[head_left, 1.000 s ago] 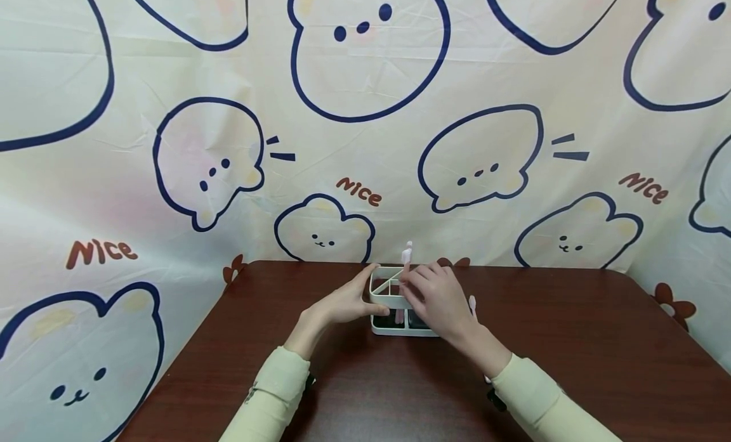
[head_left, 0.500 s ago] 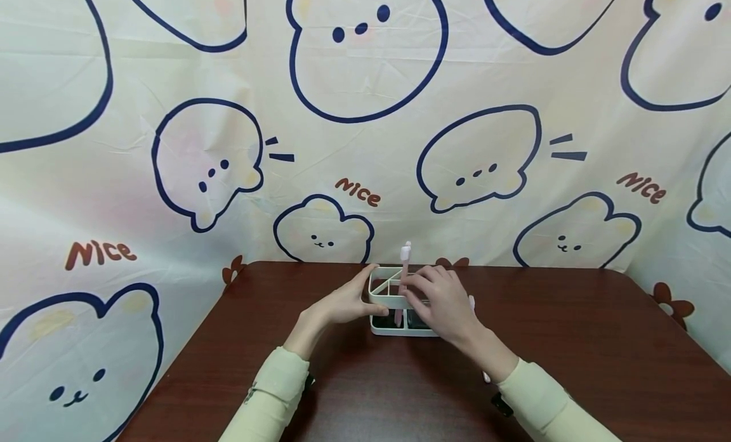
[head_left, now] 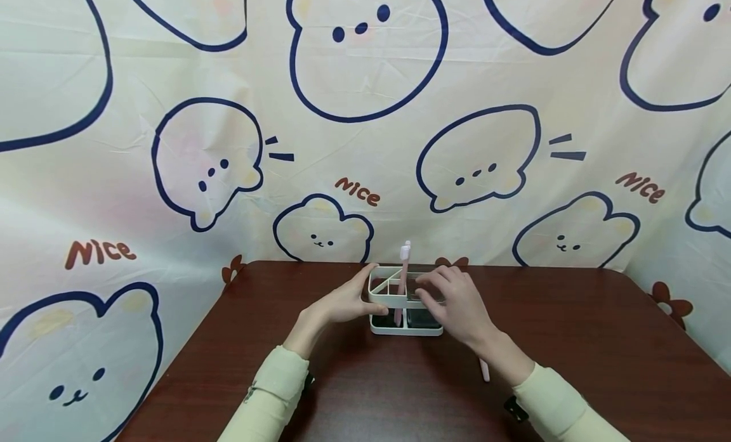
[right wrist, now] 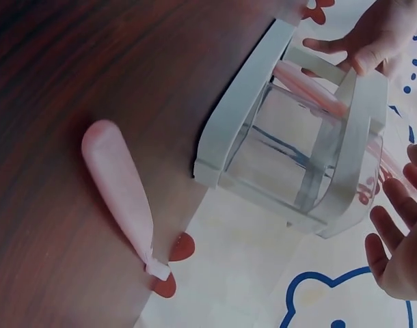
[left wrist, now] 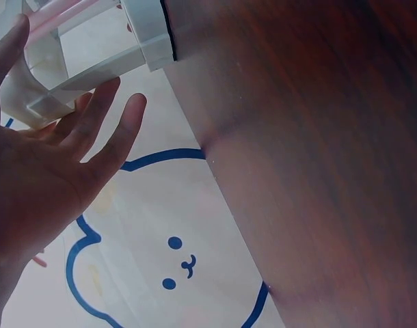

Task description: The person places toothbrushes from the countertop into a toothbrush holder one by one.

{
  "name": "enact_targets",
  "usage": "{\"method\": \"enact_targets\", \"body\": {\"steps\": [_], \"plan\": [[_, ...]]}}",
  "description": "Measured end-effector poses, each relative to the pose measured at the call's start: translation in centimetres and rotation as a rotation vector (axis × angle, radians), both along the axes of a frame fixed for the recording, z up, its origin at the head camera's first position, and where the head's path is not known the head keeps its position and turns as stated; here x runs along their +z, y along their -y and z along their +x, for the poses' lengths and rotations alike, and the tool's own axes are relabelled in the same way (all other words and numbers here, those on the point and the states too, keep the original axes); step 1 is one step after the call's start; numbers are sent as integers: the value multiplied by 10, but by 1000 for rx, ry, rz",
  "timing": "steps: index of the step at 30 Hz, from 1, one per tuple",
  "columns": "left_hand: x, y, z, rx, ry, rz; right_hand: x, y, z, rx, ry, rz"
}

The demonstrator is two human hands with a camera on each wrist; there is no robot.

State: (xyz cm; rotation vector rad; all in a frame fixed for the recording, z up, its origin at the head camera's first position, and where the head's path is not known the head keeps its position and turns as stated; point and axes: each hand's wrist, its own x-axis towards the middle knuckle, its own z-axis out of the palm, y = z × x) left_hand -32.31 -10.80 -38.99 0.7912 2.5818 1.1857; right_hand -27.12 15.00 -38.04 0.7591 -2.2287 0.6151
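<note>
A white two-tier toothbrush holder (head_left: 394, 300) stands on the table, a clear cup (right wrist: 280, 130) in its right part. One pink toothbrush (head_left: 403, 274) stands upright in a slot near its middle, head up. My left hand (head_left: 342, 304) grips the upper tier's left end, thumb in front and fingers behind. My right hand (head_left: 461, 307) hovers by the right end with loosely bent fingers, holding nothing. A second pink object with a thick handle (right wrist: 119, 188) lies on the table beneath my right forearm, which hides most of it in the head view.
The dark wooden table (head_left: 365, 391) reaches back to a cloth backdrop (head_left: 365, 150) printed with cartoon bears. The holder stands near the table's far edge.
My right hand has let go of the upright toothbrush and drawn away to the right. The toothbrush has stayed in the slot. The left hand keeps its grip on the holder.
</note>
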Motion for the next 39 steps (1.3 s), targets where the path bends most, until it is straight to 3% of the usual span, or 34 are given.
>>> {"method": "enact_targets", "body": {"steps": [19,30,39], "plan": [[0,0,1,10,5,-13,6,-27,7,-35,217,-180],[0,-1,1,13,2,-16,-1,-44,5,-55,324,-316],[1,-1,1,-6,-1,0,-8,-58,3,-92,490,-299]]}}
